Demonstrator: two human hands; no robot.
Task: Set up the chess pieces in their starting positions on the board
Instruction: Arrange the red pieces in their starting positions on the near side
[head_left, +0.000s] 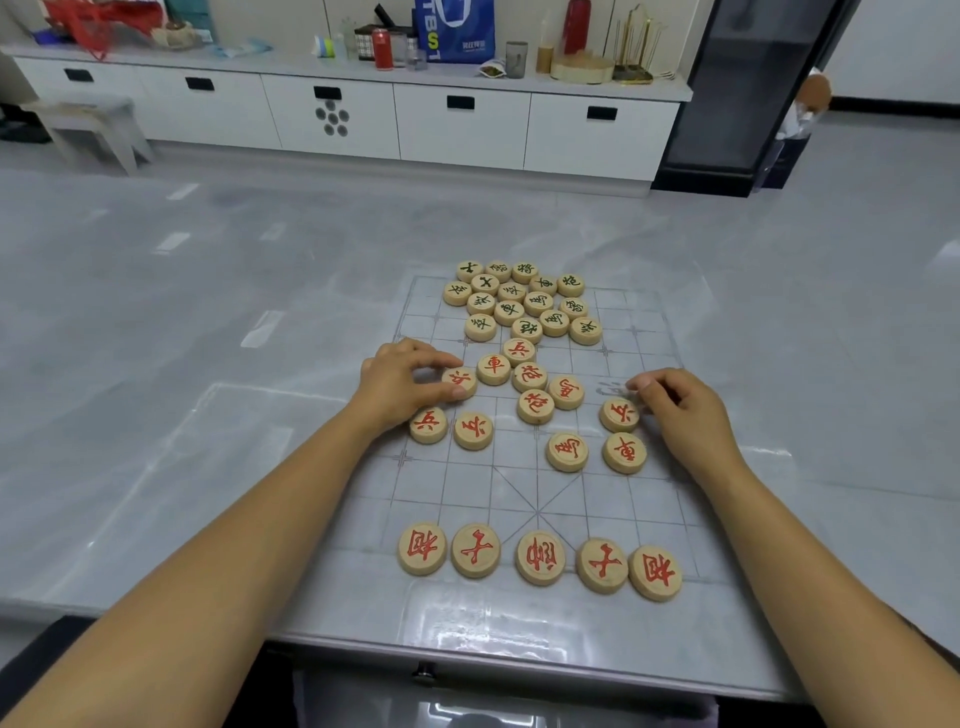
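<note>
Your board (519, 483) is a thin, clear sheet printed with a grid, lying flat. Five red-lettered wooden discs (540, 557) line its near edge in a row. More red pieces (535, 406) lie scattered mid-board, face up, some touching. The dark-lettered pieces (519, 306) sit bunched together, face up, at the far end.

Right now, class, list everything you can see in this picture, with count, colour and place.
Red-lettered pieces: sixteen, pale wood; five in the near row, the rest mid-board.
Dark-lettered pieces: sixteen, pale wood; clustered at the far end.
Board: one, clear with grey lines; on the table.
Table: one, grey.
Cabinet: one, white; far wall, cluttered top.
Left hand: pinches a red-lettered piece.
Right hand: fingertips at another's edge.
</note>
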